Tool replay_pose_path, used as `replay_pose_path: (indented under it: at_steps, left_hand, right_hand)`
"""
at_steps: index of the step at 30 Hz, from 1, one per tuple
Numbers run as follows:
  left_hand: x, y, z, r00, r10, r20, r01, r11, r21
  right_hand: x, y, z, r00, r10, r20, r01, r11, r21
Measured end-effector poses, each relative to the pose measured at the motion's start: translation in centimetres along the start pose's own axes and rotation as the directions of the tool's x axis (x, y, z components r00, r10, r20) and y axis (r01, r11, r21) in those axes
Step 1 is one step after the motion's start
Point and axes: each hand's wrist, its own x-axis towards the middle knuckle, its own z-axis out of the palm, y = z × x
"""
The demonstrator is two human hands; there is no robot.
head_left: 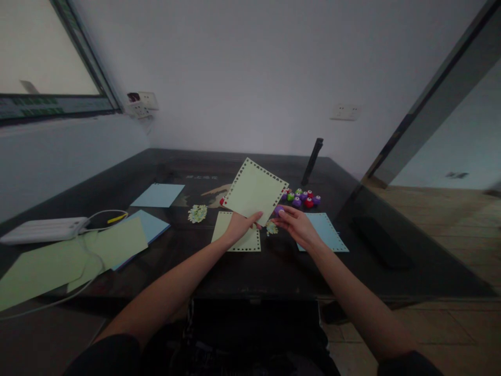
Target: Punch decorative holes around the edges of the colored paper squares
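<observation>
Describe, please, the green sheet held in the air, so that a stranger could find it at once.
Against the pale wall stands a dark table; look above its middle, at the person's left hand. It holds a pale green sheet, turned cornerwise, with holes along its upper edges. The similar holed sheet just below lies on the table; this one alone is held up.
</observation>
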Motion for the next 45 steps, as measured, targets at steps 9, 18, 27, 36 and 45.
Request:
replay_pose_path:
  at_steps: [9, 18, 27, 36, 45]
  left_hand:
    - [0.3, -0.2, 0.0, 1.000, -0.021, -0.002, 0.021, 1.000, -0.008]
    - [0.1, -0.1, 0.1, 1.000, -0.002, -0.001, 0.002, 1.000, -0.001]
    - [-0.4, 0.3, 0.3, 0.998, -0.053, 0.028, 0.053, 0.999, -0.006]
    - [-0.1, -0.9, 0.4, 1.000, 0.010, 0.015, -0.010, 0.999, 0.038]
    - [-0.3, -0.6, 0.5, 0.999, 0.032, 0.021, -0.033, 0.997, 0.068]
  right_hand:
    - [-0.3, -0.1, 0.4, 1.000, -0.016, -0.018, 0.016, 1.000, 0.016]
    - [-0.4, -0.1, 0.4, 0.999, -0.021, -0.026, 0.022, 0.999, 0.027]
    - [-0.7, -0.2, 0.7, 0.999, 0.007, -0.031, -0.006, 1.000, 0.015]
    - [-0.5, 0.3, 0.5, 0.998, 0.005, -0.056, -0.006, 1.000, -0.013]
    - [-0.4, 0.5, 0.4, 0.996, 0.015, -0.086, -0.017, 1.000, -0.018]
